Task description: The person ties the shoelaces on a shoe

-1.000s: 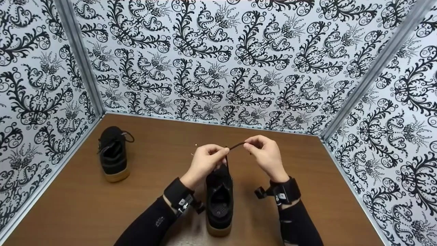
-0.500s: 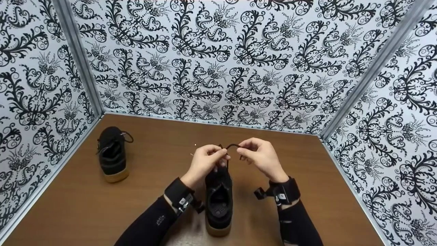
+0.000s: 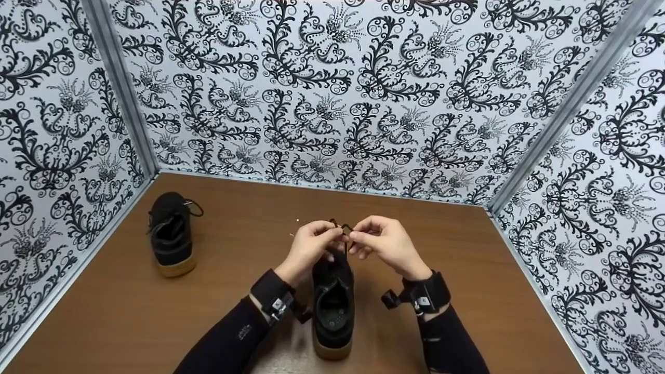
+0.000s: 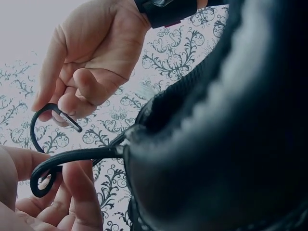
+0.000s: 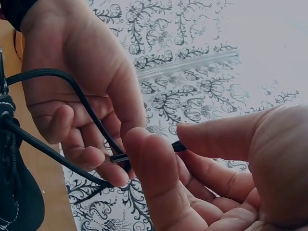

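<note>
A black shoe [image 3: 332,332] with a tan sole stands upright at the front of the table, its toe pointing away from me. My left hand [image 3: 310,246] pinches its black shoelace [image 4: 82,154] beyond the toe, and a small loop of lace curls at those fingertips. Close on the right, my right hand [image 3: 387,243] holds the lace between thumb and forefinger. In the right wrist view, the stiff lace tip [image 5: 119,158] points toward the left fingers. The fingers hide part of the crossing of the laces.
Another black shoe [image 3: 171,234] with a tan sole stands at the table's left, its lace looping out on the right. Patterned panels [image 3: 322,104] in grey frames wall the brown table [image 3: 249,208] at the back and sides. Tiny light specks lie beyond my left hand.
My right hand has moved left and slightly down, closing on the left hand. The lace stretched between them has become a short bend. The left hand and both shoes have hardly moved.
</note>
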The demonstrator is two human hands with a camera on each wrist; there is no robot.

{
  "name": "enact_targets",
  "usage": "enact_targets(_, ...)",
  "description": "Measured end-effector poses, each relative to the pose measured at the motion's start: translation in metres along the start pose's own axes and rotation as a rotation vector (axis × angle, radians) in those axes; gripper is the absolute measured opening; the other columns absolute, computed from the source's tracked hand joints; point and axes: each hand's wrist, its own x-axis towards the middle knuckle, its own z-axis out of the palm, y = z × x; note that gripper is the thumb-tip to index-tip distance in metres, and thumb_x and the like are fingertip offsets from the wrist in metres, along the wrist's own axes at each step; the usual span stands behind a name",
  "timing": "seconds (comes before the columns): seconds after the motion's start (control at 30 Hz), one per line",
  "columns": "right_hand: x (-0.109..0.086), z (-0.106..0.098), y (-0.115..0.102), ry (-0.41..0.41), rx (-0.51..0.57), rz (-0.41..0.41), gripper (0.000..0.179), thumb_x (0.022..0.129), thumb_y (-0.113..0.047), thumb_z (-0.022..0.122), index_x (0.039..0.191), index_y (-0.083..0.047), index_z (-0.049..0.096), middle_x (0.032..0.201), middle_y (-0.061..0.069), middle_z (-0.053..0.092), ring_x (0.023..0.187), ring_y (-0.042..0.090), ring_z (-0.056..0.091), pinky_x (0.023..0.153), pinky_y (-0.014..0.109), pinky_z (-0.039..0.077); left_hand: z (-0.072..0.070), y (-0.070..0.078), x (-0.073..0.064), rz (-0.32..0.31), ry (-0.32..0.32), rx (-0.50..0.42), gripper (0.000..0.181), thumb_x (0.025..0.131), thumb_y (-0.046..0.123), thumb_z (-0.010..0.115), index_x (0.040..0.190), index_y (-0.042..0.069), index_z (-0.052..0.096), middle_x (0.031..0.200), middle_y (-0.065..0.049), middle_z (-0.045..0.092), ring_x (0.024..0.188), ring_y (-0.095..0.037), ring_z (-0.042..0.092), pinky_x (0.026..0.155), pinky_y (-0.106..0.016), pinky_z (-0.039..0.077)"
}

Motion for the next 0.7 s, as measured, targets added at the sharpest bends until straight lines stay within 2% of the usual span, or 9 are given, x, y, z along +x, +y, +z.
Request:
enact_targets(0.23,0.0008,0.0049,0.0024,-0.046,-0.011,0.013,0.022,0.103,-0.007,0.08,0.114,0.011,0.072,0.098,0.029,0.078,0.086,0.047,0.079,0.069,0.039,0.068,-0.0022,-0.0022,0.0022,0.01,0.012,-0.026,0.016,0.099,0.01,0.077,0.106,-0.004,0.076,0.093,-0.016,0.081,0.071,-0.017,0.075,0.053,-0.023,0.056)
enact_targets(0.4,0.0009,0.0053,0.003,-0.07,-0.022,0.033,0.025,0.102,-0.006,0.081,0.115,0.013,0.071,0.098,0.027,0.078,0.086,0.043,0.08,0.071,0.039,0.068,-0.0043,-0.0029,0.0026,0.029,0.018,-0.04,0.013,0.097,0.009,0.077,0.105,-0.003,0.078,0.091,-0.016,0.08,0.069,-0.016,0.073,0.053,-0.023,0.056)
enact_targets(0.5,0.0007,0.0034,0.0028,-0.082,-0.081,0.058,0.022,0.102,-0.009,0.082,0.113,0.008,0.073,0.098,0.024,0.079,0.085,0.034,0.081,0.075,0.048,0.069,-0.0056,-0.0031,0.003,0.04,0.017,-0.039,0.014,0.097,0.008,0.077,0.107,-0.003,0.079,0.088,-0.014,0.079,0.068,-0.016,0.072,0.054,-0.023,0.055)
enact_targets(0.63,-0.0001,-0.0002,0.0039,-0.068,-0.193,0.083,0.018,0.102,-0.016,0.083,0.111,-0.001,0.078,0.096,0.021,0.08,0.085,0.039,0.081,0.074,0.056,0.068,-0.0071,-0.0036,0.0041,0.051,0.01,-0.041,0.019,0.097,0.005,0.076,0.111,-0.007,0.078,0.084,-0.01,0.075,0.067,-0.015,0.068,0.055,-0.022,0.055)
enact_targets(0.7,-0.0006,-0.002,0.0048,-0.038,-0.24,0.086,0.021,0.104,-0.022,0.082,0.11,-0.003,0.079,0.095,0.02,0.08,0.085,0.044,0.08,0.07,0.051,0.068,-0.0074,-0.0042,0.005,0.058,0.007,-0.04,0.018,0.096,0.004,0.076,0.111,-0.007,0.079,0.083,-0.009,0.074,0.066,-0.015,0.066,0.055,-0.022,0.055)
